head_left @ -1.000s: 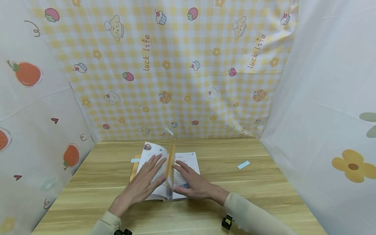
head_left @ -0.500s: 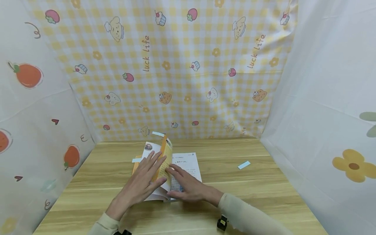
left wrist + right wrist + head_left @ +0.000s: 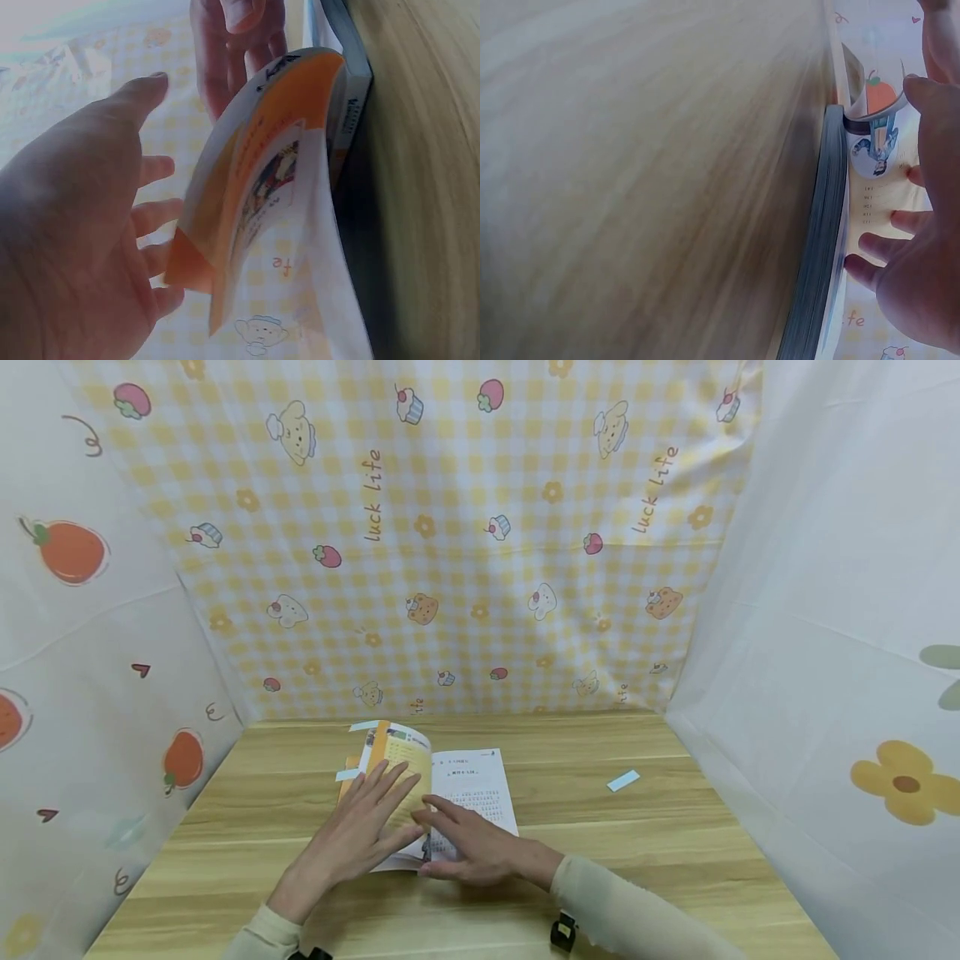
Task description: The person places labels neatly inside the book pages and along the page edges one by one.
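Observation:
An open book [image 3: 472, 777] lies in the middle of the table, printed white on its right side. A yellow page [image 3: 411, 760] with an orange edge leans over its left side, still curved and raised in the left wrist view. My left hand [image 3: 352, 831] is spread at the left pages, fingers extended; in the left wrist view nothing sits in its grasp. Near the spine, my right hand [image 3: 474, 847] hovers low over the right page with fingers loosely bent. The right wrist view shows its fingertips [image 3: 862, 270] beside the page block; contact is unclear.
Pale blue sticky tabs [image 3: 365, 725] stick out from the book's left side. Another pale blue strip [image 3: 622, 781] lies alone on the wooden table [image 3: 585, 893] to the right. Patterned cloth [image 3: 480, 568] hangs behind and at both sides.
The yellow page has swung from upright at the spine down to the left, its tab moving along. My right hand has shifted slightly left; my left hand has barely moved.

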Available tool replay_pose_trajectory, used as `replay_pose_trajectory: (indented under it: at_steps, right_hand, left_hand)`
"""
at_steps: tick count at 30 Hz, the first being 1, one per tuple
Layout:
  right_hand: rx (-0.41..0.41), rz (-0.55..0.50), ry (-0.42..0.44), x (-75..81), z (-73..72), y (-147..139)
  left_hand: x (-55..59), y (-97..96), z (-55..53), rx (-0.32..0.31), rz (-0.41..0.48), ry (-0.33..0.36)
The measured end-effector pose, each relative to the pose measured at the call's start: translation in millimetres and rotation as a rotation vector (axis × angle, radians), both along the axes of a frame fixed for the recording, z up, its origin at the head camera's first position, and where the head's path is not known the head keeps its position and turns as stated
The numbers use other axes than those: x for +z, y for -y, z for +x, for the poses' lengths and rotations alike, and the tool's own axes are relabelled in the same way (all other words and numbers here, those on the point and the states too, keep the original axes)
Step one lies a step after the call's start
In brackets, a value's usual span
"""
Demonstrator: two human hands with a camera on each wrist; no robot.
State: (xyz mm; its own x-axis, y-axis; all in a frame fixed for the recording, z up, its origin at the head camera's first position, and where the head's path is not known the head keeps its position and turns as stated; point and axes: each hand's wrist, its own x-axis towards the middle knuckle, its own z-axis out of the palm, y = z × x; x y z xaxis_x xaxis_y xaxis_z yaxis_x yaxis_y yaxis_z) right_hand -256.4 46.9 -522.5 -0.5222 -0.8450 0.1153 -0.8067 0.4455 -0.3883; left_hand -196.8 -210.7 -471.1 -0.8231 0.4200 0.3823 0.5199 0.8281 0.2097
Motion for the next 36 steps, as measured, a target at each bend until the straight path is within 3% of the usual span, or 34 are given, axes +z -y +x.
replay_pose_trajectory:
  at_steps: [9,26,36]
  right_hand:
    - [0.024,0.049,-0.033,-1.2,-2.4,0.6]
    - [0.045,0.102,-0.002,-1.6,-7.1,-4.3]
    - [0.048,0.129,-0.094,5.1,-4.5,-22.2]
  left_hand:
    - [-18.1,9.3,-4.5,0.024,-0.033,0.188]
    - [-38.0,12.4,-15.5,0.001,-0.018,0.278]
    - [-43.6,12.8,-18.5,-0.001,0.008,0.327]
